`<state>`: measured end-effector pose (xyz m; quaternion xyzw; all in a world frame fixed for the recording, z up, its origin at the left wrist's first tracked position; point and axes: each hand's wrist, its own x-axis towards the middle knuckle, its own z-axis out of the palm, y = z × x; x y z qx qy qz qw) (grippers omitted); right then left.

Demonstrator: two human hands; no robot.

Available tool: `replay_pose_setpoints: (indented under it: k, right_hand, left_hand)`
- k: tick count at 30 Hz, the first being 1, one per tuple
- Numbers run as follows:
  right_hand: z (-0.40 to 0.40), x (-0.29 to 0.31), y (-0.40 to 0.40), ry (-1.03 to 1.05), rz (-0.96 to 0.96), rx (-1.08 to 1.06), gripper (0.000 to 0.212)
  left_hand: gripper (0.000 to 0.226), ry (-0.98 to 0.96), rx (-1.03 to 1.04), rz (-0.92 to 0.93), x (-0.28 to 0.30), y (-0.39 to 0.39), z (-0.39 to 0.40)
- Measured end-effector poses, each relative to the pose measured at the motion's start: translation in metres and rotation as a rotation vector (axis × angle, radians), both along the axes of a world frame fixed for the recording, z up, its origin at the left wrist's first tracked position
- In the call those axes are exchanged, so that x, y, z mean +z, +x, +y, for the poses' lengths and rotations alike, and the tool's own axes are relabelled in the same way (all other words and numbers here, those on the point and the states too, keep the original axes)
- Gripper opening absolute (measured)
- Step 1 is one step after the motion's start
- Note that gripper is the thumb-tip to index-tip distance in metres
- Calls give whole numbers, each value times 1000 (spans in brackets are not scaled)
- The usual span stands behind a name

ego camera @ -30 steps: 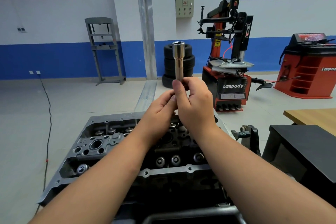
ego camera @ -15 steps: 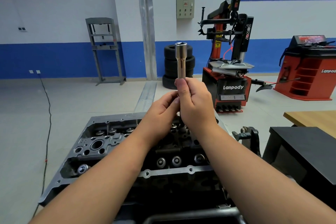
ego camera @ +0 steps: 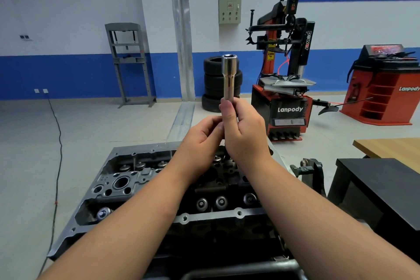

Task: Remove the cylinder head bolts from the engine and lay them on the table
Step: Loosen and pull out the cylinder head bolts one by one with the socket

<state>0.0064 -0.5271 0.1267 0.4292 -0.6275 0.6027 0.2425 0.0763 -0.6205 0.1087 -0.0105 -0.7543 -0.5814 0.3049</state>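
My right hand [ego camera: 244,128] grips the bottom end of a long metal socket [ego camera: 229,76] and holds it straight up, with its open mouth at the top, above the engine [ego camera: 136,179]. My left hand [ego camera: 200,137] is curled just beside it, and its fingertips touch the low end of the socket, but I cannot tell what else they pinch there. The bolts must be down in the engine below my hands, though I cannot pick them out, so I think the socket has to flip over and point down to reach one.
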Motion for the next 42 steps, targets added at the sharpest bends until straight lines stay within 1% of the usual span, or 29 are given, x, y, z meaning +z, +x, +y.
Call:
replay_pose_setpoints:
  k: [2,4,6,8,10,14,16,19,22,26,29,31,34,35,39,42]
  right_hand:
    - [1,0,1,-36,-1,-2,17]
    - [1,0,0,-66,17,-31,17]
    - [1,0,-1,-59,28,-25,14]
    - [-1,-1,-1,-16,18,-8,20]
    - [-2,-1,-1,11,11,-2,21]
    - [-1,0,0,-31,2,13,10]
    - [0,0,0,-57,35,-7,13]
    - [0,0,0,-39,55,0,10]
    - [-1,0,0,3,22,12,16]
    - [-1,0,1,-24,-15,30,15]
    - [1,0,1,-69,6,-1,18]
    - [0,-1,1,-53,24,-1,15]
    - [-2,-2,0,-11,14,-11,30]
    - [-2,-2,-1,-12,7,-20,32]
    - [0,0,0,-15,-16,2,17]
    - [1,0,2,-39,-36,20,20]
  left_hand:
    - [33,-21,18,-6,-1,0,-1]
    - [36,3,20,4,-3,-1,-1]
    - [32,23,4,0,-3,-1,-1]
    - [30,13,-17,-18,-2,-1,-1]
    - [32,-9,-26,-26,-2,-1,0]
    - [28,-36,1,-19,0,1,0]
    - [26,-40,-1,-16,0,0,-1]
    - [20,-13,-33,-20,0,1,0]
    - [25,25,-42,-43,0,1,3]
    - [25,-28,-1,-44,-1,1,0]
    - [23,-10,25,-28,-2,0,-2]
    - [24,31,29,-10,-3,-1,-2]
    - [26,38,7,-15,-2,0,0]
    - [26,28,-1,-20,-1,0,1]
    - [20,-20,14,-26,1,2,2]
    - [19,-15,25,-19,1,2,1]
